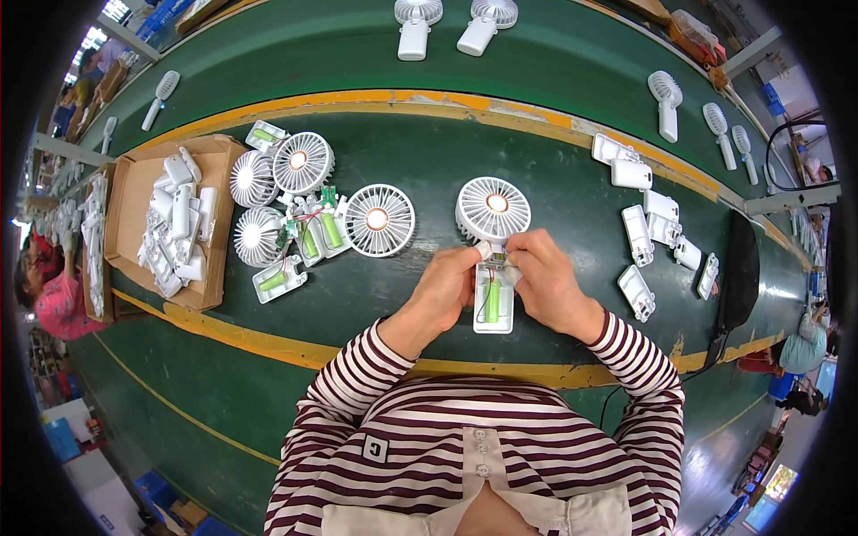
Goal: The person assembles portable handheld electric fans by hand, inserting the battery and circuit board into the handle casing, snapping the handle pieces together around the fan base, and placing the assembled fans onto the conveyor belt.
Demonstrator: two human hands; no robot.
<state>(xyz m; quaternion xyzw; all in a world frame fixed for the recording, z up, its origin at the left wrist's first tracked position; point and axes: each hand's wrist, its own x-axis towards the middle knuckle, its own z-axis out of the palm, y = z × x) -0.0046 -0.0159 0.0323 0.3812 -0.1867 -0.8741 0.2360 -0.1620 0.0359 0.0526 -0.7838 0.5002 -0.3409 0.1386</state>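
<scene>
Between my hands lies a white handheld fan (pixel 493 207), its round head pointing away from me. Its handle housing (pixel 493 323) is uncovered, showing a green battery cell (pixel 492 301) and thin red and dark wires. My left hand (pixel 450 284) pinches the fan's neck from the left. From the right, my right hand (pixel 547 277) grips the same spot, thumb and fingers pressed together at the top of the handle. Whitish covers show on some fingertips. The fingers partly hide the small parts at the neck.
Several half-assembled fans (pixel 379 220) with exposed batteries lie left, beside a cardboard box (pixel 125 198) of white covers. Loose white handle covers (pixel 636 234) and a black object (pixel 741 272) lie right. Finished fans (pixel 665 100) rest on the green conveyor (pixel 572 54) beyond the yellow edge. Other people are far off.
</scene>
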